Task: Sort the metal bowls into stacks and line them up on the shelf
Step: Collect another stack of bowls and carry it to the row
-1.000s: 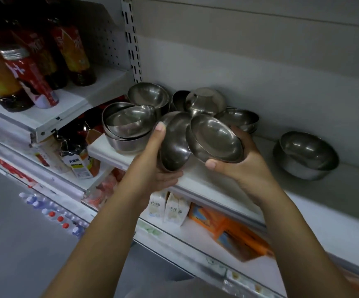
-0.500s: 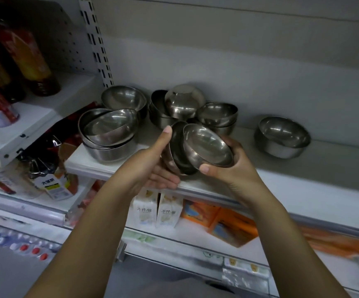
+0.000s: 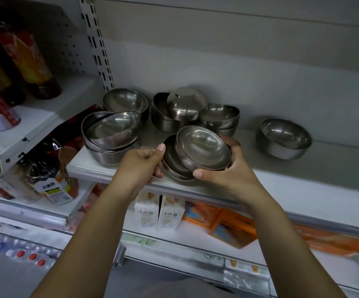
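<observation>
Now your right hand (image 3: pixel 228 175) grips a small bowl (image 3: pixel 203 147), thumb under its near rim and fingers curled round the far side, its open face tipped toward you. Your left hand (image 3: pixel 142 166) holds a second bowl (image 3: pixel 171 160) just behind and to the left of it, thumb up against the rim and fingers curled below. This one stands nearly on edge, and the 2 touch. Both are above the front edge of the white shelf (image 3: pixel 281 190); you cannot tell whether the second bowl rests on it.

At the left of the shelf sits a stack of bowls (image 3: pixel 109 136), its top one tilted. Behind it 1 back bowl (image 3: pixel 124 102) stands upright. In the middle at the back, an upside-down bowl (image 3: pixel 185 106) lies on others, with a short stack (image 3: pixel 219 117) just to its right. Well apart on the right stands a lone bowl (image 3: pixel 283 137). Bottles (image 3: pixel 30 61) stand on the neighbouring shelf at left, and 2 cartons (image 3: pixel 159 211) on the level below.
</observation>
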Motion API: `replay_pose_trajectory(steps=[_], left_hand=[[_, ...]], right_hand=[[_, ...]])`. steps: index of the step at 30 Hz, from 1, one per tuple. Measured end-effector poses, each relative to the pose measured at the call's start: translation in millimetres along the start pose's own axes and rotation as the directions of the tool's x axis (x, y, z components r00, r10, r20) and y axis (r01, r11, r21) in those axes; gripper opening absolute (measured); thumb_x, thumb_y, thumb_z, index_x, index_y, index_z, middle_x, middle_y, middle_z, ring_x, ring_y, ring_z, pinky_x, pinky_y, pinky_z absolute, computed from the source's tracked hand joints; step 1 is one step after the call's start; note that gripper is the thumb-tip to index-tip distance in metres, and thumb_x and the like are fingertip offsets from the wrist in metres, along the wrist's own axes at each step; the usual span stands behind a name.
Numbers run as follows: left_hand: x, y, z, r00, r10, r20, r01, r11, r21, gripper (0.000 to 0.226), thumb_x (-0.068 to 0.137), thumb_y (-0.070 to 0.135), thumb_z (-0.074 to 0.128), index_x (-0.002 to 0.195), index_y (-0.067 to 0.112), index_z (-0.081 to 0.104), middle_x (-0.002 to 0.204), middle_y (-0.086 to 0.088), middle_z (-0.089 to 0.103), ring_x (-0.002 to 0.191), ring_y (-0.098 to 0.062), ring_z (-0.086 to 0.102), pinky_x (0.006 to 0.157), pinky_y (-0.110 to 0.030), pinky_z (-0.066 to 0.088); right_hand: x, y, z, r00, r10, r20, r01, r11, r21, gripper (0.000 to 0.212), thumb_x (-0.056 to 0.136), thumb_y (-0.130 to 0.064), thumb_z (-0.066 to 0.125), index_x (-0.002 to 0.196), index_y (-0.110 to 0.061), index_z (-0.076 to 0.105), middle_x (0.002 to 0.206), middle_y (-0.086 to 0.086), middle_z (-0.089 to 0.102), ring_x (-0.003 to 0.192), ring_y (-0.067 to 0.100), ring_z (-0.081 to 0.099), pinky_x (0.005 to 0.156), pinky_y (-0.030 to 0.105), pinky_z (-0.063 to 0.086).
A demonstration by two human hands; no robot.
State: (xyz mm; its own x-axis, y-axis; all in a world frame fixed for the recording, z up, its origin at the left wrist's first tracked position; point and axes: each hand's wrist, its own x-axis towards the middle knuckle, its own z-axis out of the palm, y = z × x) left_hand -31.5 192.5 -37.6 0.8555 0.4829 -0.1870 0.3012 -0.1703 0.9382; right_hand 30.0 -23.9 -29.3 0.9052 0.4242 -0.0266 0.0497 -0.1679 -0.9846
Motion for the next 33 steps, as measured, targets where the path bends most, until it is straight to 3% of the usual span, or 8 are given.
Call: replay_pose_trajectory(steps=[4,8,13,17,20,25,30,33], left_hand=[[-5.7,-11.5,6.7,0.981,0.113,-0.16,-0.119,0.993,-0.029,0.026,0.097,0.041,0.064,0.092,0.016,0.064,0.09,-0.008,0.072,0.086,-0.023,0.072,0.068,-0.031,0.058],[-15.5,-11.2,7.8,0.984,0.114,-0.133,-0.131,0.983,-0.125,0.033,0.103,0.043,0.052,0.102,0.017,0.071,0.1,0.004,0.072,0.095,-0.011,0.07,0.068,-0.016,0.057],[-21.4,-16.7,0.5,0.977,0.093,-0.193,-0.119,0.985,-0.123,0.038,0.1,0.049,0.052,0.098,0.018,0.073,0.099,0.008,0.074,0.091,-0.006,0.071,0.067,-0.019,0.058],[-27.3,-20.9,-8.1,0.944,0.104,-0.315,-0.144,0.984,-0.108,0.039,0.098,0.05,0.056,0.088,0.017,0.074,0.088,0.005,0.075,0.079,-0.001,0.069,0.074,-0.03,0.057],[-31.8,-21.5,-12.8,0.897,0.171,-0.408,-0.208,0.977,-0.048,0.038,0.096,0.047,0.061,0.081,0.014,0.073,0.08,-0.002,0.073,0.076,-0.011,0.066,0.071,-0.023,0.05],[-34.9,-23.3,-15.3,0.862,0.236,-0.448,-0.257,0.966,0.015,0.036,0.094,0.043,0.068,0.075,0.013,0.068,0.073,-0.001,0.068,0.072,-0.007,0.061,0.064,-0.005,0.041],[-34.1,-26.3,-12.2,0.86,0.234,-0.453,-0.255,0.967,0.015,0.035,0.092,0.043,0.07,0.072,0.015,0.066,0.073,-0.003,0.067,0.07,-0.007,0.06,0.063,-0.005,0.042],[-34.0,-25.5,-14.1,0.786,0.3,-0.541,-0.334,0.942,0.036,0.024,0.09,0.038,0.075,0.076,0.021,0.066,0.077,0.0,0.066,0.071,-0.006,0.058,0.067,-0.014,0.045]], right_hand=[[5.1,-3.4,4.0,0.999,-0.032,-0.021,0.033,0.999,0.015,0.11,0.051,-0.029,0.094,0.143,-0.033,0.036,0.127,-0.019,0.056,0.104,-0.015,0.06,0.092,0.011,0.051],[12.1,-5.5,5.1,0.998,-0.06,-0.035,0.058,0.998,-0.035,0.116,0.046,-0.037,0.096,0.144,-0.034,0.035,0.128,-0.021,0.053,0.114,-0.006,0.057,0.1,0.02,0.048],[20.3,-2.7,10.5,0.995,-0.095,-0.013,0.093,0.99,-0.109,0.114,0.051,-0.033,0.099,0.143,-0.035,0.032,0.132,-0.019,0.049,0.113,-0.011,0.054,0.093,0.01,0.045],[23.2,4.4,17.5,0.997,-0.07,0.013,0.071,0.977,-0.202,0.13,0.042,-0.052,0.098,0.147,-0.04,0.024,0.143,-0.013,0.041,0.129,0.006,0.046,0.104,0.025,0.04],[24.4,8.3,21.2,0.997,-0.078,0.023,0.081,0.969,-0.235,0.125,0.046,-0.048,0.099,0.146,-0.04,0.024,0.14,-0.015,0.042,0.13,0.008,0.045,0.107,0.027,0.041],[27.4,9.5,23.6,0.995,-0.098,0.014,0.098,0.957,-0.274,0.113,0.045,-0.048,0.099,0.133,-0.045,0.027,0.125,-0.029,0.044,0.126,0.007,0.048,0.107,0.029,0.042],[30.9,4.5,24.2,0.991,-0.133,0.03,0.135,0.933,-0.335,0.096,0.048,-0.043,0.1,0.114,-0.054,0.032,0.119,-0.032,0.043,0.122,0.005,0.048,0.105,0.027,0.042],[29.7,2.8,21.4,0.991,-0.126,0.048,0.135,0.927,-0.351,0.091,0.05,-0.039,0.1,0.108,-0.057,0.032,0.116,-0.034,0.04,0.112,-0.008,0.048,0.1,0.018,0.039]])
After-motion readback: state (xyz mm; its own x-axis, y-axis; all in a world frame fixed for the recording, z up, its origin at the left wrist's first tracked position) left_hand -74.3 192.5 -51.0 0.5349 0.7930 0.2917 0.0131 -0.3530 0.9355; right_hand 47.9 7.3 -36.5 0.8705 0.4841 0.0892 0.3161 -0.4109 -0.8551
